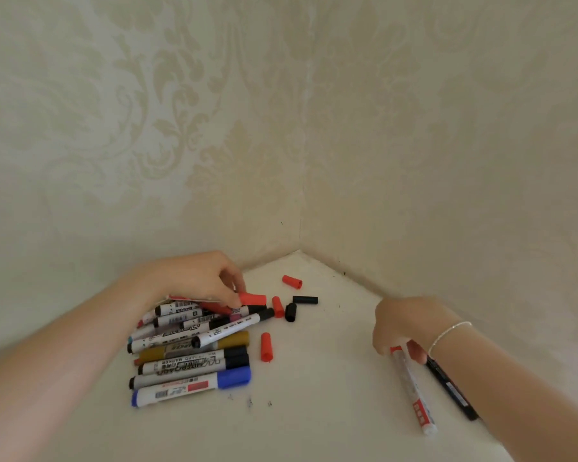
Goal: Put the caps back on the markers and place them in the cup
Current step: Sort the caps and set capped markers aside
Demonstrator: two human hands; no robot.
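Red-capped marker [244, 299] pinched by left fingers [229, 291]

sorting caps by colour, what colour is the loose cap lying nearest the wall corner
Red. The small cylindrical plastic cap nearest the corner shows clearly in the head view.

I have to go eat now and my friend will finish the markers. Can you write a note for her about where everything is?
Left hand: pinching a red cap over the marker pile.
Right hand: holding a white marker with a red end; a black marker lies beside it under the wrist.
Loose on the table: three more red caps and two black caps.
Done: some markers in the pile have caps, like the blue one.
Left: cap the rest, then put them all in the cup, which is out of view.
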